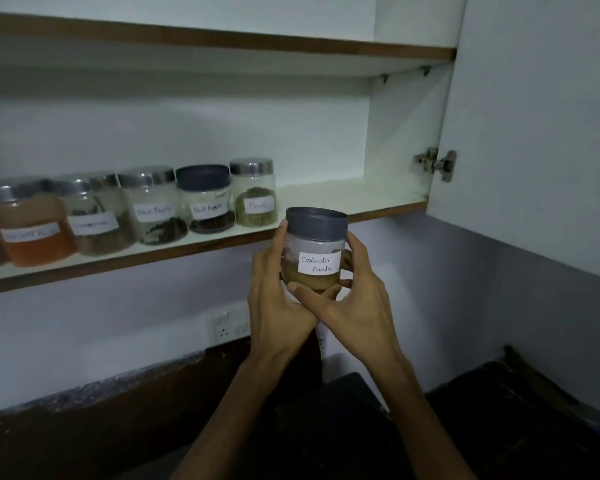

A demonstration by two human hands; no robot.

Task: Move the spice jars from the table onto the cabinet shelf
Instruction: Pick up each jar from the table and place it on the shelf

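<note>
Centre frame: a clear plastic jar with a dark grey screw lid and a handwritten "Coriander Powder" label, part full of yellow-brown powder, is held upright just below and in front of the white cabinet shelf with a brown wooden edge. The left hand curls round its left side; the right hand wraps the right side, thumb across the base. Both are gripping the jar.

The step in hand looks to be setting it down. Done well, the jar would rise until its base clears the brown edge, stay level, then go inward onto the bare white board right of centre.

At left of the frame stands a row of jars already shelved. Nearest is the steel-lidded glass jar of green seeds, then the grey-lidded jar labelled "Black Pepper"; further left labels blur. The seed jar is the likeliest to be knocked, so a landing to its right suits. The open white cabinet door with metal hinge fills the right side, well apart. A wall socket sits below the shelf.
</note>
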